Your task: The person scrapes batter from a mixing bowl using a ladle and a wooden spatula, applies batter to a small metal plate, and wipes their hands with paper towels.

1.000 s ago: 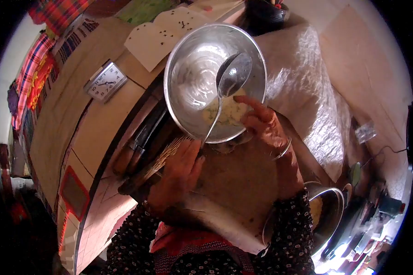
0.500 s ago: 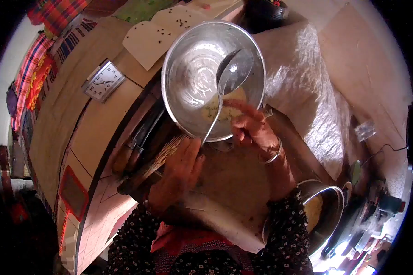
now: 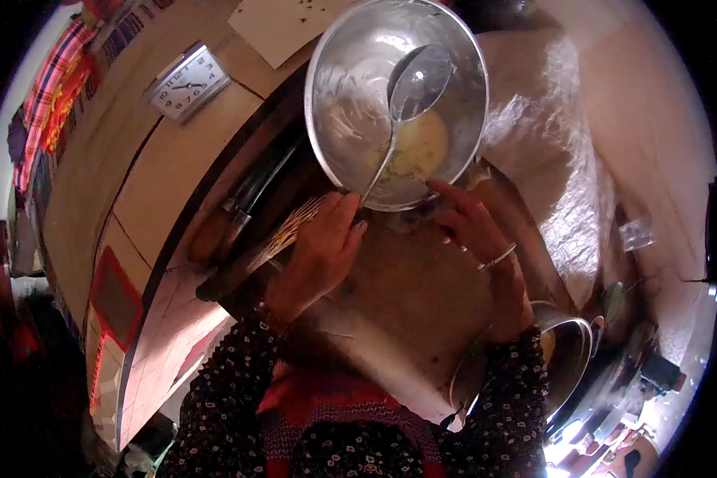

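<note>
A large metal bowl (image 3: 319, 119) is tilted toward me, with a pale yellow mixture (image 3: 422, 147) flecked with green in its lower part. Inside lies a metal ladle (image 3: 426, 84), its handle coming out over the near rim. My left hand (image 3: 323, 247) is closed around the handle's end, close beside that rim. At the lower right rim is my right hand (image 3: 478, 227), wearing a bracelet. Its index finger reaches to the rim and the other fingers are loosely bent, apart from it; nothing shows in them.
To the left, a bundle of thin sticks (image 3: 291, 227) and a dark-handled tool (image 3: 255, 195) lie near the curved counter edge. An alarm clock (image 3: 187, 84) and a red-framed mirror (image 3: 115, 299) are on the counter. Another metal pot (image 3: 573, 358) stands by my right forearm.
My right index finger has drawn back from the mixture to the bowl's rim. The bowl appears higher and further right in view, and more mixture shows. My left hand keeps the ladle.
</note>
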Action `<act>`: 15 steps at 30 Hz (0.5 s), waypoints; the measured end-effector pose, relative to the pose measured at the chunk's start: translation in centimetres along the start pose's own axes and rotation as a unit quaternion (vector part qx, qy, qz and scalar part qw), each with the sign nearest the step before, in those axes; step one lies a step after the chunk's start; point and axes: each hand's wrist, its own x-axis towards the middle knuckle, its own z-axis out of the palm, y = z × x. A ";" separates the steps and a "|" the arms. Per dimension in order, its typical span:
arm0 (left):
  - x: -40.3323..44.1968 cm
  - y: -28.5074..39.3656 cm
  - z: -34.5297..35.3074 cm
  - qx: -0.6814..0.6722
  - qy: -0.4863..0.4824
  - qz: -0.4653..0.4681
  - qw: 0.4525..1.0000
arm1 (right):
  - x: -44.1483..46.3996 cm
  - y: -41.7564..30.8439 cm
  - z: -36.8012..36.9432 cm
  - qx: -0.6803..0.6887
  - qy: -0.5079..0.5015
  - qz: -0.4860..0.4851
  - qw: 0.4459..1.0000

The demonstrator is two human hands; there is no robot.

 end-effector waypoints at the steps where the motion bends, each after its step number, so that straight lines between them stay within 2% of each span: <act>1: -0.1 -0.2 0.3 0.011 0.004 0.005 1.000 | 0.1 0.3 -0.2 -0.032 -0.005 0.002 0.999; 3: -0.4 -0.2 0.5 0.021 0.009 0.006 1.000 | 0.1 1.2 -0.4 -0.067 -0.013 0.007 0.998; 5: -0.7 -0.2 0.6 -0.011 -0.009 -0.038 0.999 | 0.0 2.3 -0.4 -0.153 0.028 -0.020 0.988; 6: -0.7 -0.1 0.6 -0.011 -0.009 -0.041 0.999 | -0.1 2.7 -0.6 -0.155 0.025 -0.018 0.988; 8: -0.6 0.0 0.6 -0.023 -0.004 -0.053 0.998 | -0.3 3.5 -1.2 -0.313 0.062 -0.105 0.942; 9: -0.5 0.1 0.6 -0.024 -0.002 -0.055 0.998 | -0.1 3.5 -1.7 -0.315 0.060 -0.104 0.941; 11: -0.4 0.3 0.4 -0.025 -0.005 -0.050 0.998 | 0.7 2.9 -2.4 -0.420 0.105 -0.128 0.892; 15: -0.3 0.0 0.5 0.014 0.018 0.002 1.000 | 0.6 1.4 -1.4 -0.383 0.110 -0.101 0.912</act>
